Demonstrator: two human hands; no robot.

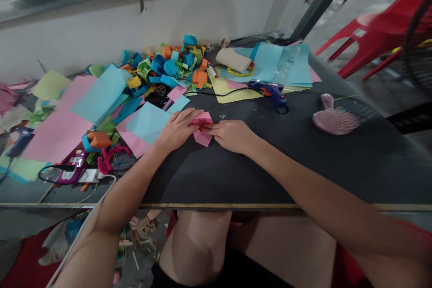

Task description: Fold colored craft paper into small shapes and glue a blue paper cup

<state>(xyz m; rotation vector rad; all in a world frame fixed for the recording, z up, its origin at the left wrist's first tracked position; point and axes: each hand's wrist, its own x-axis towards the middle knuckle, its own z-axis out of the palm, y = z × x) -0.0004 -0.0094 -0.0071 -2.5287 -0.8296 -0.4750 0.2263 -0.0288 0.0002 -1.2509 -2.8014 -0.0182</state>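
A small piece of pink folded paper (203, 138) lies on the dark tabletop in front of me, with several creased flaps standing up. My left hand (179, 129) comes in from its left, fingers closed together over the upper left flaps. From the other side my right hand (232, 136) pinches the right edge, its fingertips reaching toward the middle of the paper. The fingers cover part of the folds. Light blue square paper (146, 121) rests just beyond my left hand, overlapping pink paper (130, 139).
A pile of colourful folded paper pieces (172, 66) sits against the wall. Right of it are a blue glue gun (268, 90) with a cord and light blue sheets (270, 60). A pink hairbrush (334, 119) lies at right, a purple phone-like device (74, 166) at left.
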